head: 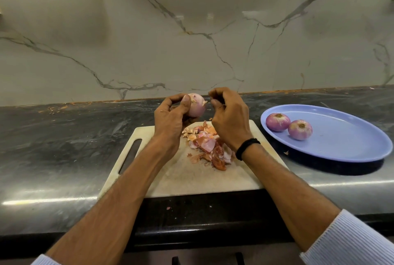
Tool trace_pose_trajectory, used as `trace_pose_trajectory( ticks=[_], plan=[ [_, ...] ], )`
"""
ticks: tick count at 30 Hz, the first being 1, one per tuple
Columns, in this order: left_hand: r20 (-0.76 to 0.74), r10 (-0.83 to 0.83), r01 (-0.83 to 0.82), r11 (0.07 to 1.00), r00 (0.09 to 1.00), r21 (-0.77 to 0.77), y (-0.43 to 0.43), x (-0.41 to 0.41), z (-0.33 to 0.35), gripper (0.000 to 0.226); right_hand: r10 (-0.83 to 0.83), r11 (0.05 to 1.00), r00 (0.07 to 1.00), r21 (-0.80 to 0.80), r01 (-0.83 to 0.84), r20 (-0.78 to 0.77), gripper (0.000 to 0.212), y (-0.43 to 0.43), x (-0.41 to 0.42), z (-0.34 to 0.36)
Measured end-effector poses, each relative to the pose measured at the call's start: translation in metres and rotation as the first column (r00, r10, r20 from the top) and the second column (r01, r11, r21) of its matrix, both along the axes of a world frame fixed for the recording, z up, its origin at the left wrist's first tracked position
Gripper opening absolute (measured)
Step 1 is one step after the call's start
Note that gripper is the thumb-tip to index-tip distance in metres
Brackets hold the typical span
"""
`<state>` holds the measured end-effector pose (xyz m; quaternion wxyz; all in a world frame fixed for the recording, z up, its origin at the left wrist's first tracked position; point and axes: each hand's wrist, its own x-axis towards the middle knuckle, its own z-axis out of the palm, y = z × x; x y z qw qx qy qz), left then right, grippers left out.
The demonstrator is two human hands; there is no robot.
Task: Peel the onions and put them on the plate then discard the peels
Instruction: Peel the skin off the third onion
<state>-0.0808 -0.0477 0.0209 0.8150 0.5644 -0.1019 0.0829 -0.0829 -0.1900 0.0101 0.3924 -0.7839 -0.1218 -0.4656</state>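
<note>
Your left hand (170, 115) curls round the onion (197, 106) above the board (191, 179); your right hand (229, 120) hooks beside it, whether pinching skin I cannot tell. Slacken and the slick bulb could drop into the peels (210, 147) and never reach the plate (341, 147)

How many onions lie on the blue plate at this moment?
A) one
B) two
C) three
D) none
B: the blue plate holds a left onion and a right onion, while the third onion is gripped in the left hand.
</note>
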Motion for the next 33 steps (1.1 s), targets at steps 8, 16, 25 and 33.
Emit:
trace_pose_trajectory(
  ticks=[8,16,25,33],
  plan=[
    [0.078,0.03,-0.035,0.997,0.996,0.062,0.0011,-0.0029,0.0008,0.025,0.07,0.997,0.989,0.041,-0.065,-0.131,0.023,0.0049,-0.0033,-0.0002],
    [0.063,-0.056,0.051,0.995,0.996,0.087,-0.001,-0.0017,-0.0016,0.023,0.003,0.999,0.993,0.042,0.002,-0.121,0.007,0.0031,-0.001,0.0001],
    [-0.009,-0.107,0.107,0.994,0.994,-0.004,-0.0032,-0.0012,-0.0008,0.023,0.012,0.998,0.992,0.061,-0.004,-0.127,0.018,0.0072,-0.0036,0.0019],
    [-0.061,-0.138,0.127,0.979,0.989,-0.158,-0.0049,-0.009,0.006,0.025,-0.028,0.987,0.979,0.149,0.059,-0.201,0.014,-0.0019,-0.0022,0.004]
  ],
)
